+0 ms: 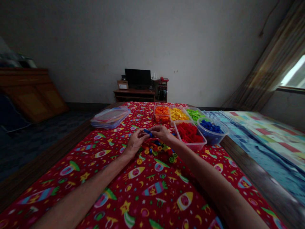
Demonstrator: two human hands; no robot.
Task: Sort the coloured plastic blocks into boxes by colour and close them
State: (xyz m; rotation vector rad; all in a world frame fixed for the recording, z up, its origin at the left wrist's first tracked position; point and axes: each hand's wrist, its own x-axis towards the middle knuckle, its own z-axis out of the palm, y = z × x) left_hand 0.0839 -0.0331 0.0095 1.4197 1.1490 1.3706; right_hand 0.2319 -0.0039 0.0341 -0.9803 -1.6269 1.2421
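Between my two hands is a blue toy building block [148, 132], pinched by the fingertips on both sides. My left hand [136, 141] grips it from the left, and my right hand [162, 133] from the right. Just below them, a loose heap of small plastic pieces [157, 150] in yellow, red, green, blue and orange lies on the patterned red cloth [107, 178]. Part of the heap is hidden behind my right forearm. Whether the blue block is one piece or more is too small to tell.
Right of the hands stand clear containers of sorted pieces: orange [162, 118], yellow [179, 115], green [194, 114], red [189, 133], and a round tub of blue [212, 127]. Stacked plastic lids [111, 117] lie left. A monitor [137, 78] stands beyond the table.
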